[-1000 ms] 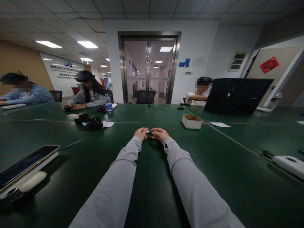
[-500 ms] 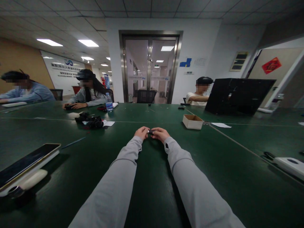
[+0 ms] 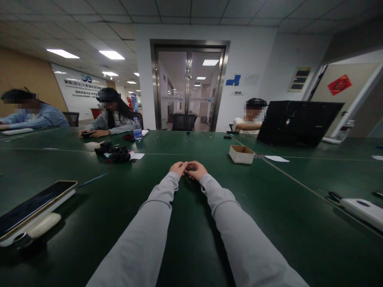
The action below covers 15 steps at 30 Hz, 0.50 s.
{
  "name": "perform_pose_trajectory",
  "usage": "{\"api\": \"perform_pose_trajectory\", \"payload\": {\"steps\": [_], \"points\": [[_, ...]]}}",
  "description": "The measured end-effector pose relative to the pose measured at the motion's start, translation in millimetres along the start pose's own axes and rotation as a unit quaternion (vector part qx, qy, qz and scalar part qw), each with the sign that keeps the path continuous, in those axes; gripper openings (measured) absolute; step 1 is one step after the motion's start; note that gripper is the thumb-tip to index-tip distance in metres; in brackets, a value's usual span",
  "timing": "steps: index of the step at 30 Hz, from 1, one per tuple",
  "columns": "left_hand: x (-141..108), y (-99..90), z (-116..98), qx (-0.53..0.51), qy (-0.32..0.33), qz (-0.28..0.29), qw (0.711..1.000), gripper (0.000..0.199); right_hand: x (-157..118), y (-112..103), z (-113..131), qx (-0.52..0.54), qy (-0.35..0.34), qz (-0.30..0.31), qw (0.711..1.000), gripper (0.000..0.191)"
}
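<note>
My left hand (image 3: pixel 178 168) and my right hand (image 3: pixel 197 170) meet above the green table (image 3: pixel 191 231), fingertips close together. Between them is a small dark object (image 3: pixel 188 168), mostly covered by the fingers. Both hands are closed around it; its shape is too small to make out. Beyond my right hand, to the right, stands an open cardboard box (image 3: pixel 241 154). Black gear (image 3: pixel 115 152) lies to the left, past my left hand.
A phone (image 3: pixel 36 203) on a white box lies at the near left, with a thin blue stick (image 3: pixel 93 179) beside it. A water bottle (image 3: pixel 137 129), a black monitor (image 3: pixel 299 123) and a white device (image 3: pixel 363 209) are further off. Three people sit across the table.
My right hand has moved slightly left and closer to my left hand, and the dark object is now more hidden between the fingers. The view has turned slightly.
</note>
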<state>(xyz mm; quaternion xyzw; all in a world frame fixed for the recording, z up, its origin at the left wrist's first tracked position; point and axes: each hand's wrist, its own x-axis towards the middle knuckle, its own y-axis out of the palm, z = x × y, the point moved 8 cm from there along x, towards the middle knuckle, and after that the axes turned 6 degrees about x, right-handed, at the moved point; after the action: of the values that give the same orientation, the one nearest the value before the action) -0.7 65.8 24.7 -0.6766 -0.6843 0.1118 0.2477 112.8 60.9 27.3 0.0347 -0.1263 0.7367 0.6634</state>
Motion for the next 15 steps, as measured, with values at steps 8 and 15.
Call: {"api": "perform_pose_trajectory", "payload": {"steps": [8,15], "points": [[-58.9,-23.8,-35.5,0.108,0.014,0.209,0.972,0.027,-61.2,-31.4,11.8,0.068,0.074,0.066,0.993,0.049],[-150.7,-223.5,-16.1,0.364,-0.086,0.105,0.922,0.036,-188.6,-205.0,42.6,-0.015,0.102,0.004,0.995,0.041]]}}
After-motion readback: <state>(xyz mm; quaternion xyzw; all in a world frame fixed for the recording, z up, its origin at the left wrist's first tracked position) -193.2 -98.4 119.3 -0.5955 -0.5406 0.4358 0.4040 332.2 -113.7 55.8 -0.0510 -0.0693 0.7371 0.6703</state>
